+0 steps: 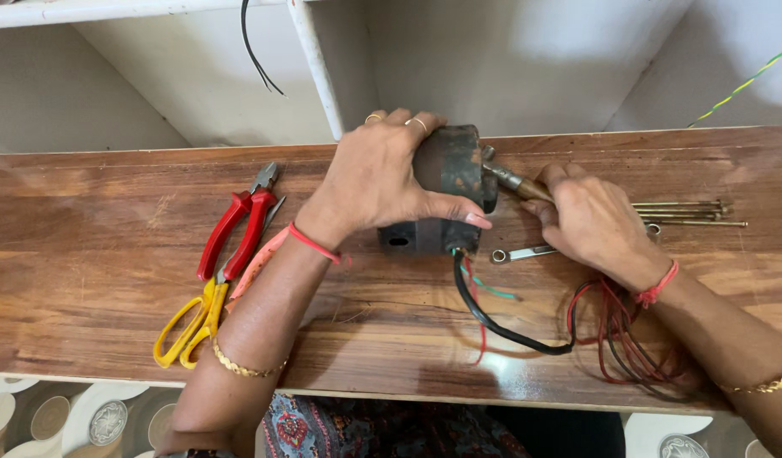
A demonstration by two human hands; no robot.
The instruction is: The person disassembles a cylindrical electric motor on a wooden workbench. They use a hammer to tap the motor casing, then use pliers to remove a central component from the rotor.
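Head view is showing a person working at a wooden bench [103, 288]. Their left hand [382, 182] is gripping a dark, round motor [446, 191], fingers curled over its top and the thumb pressing along its side, keeping it upright near the bench's back edge. Their right hand [590, 220] is closing its fingers around the handle of a tool [514, 182] whose tip is meeting the motor's right face. By the look of it, a fastener on that face is being worked, so the motor needs holding steady against the tool's push. A black cable [493, 322] and red wires [616, 331] are trailing from the motor toward the front edge. A spanner [518, 253] and long bolts [688, 212] are lying beside the right hand; red pliers [238, 225] and yellow scissors [192, 318] are lying well apart at the left.
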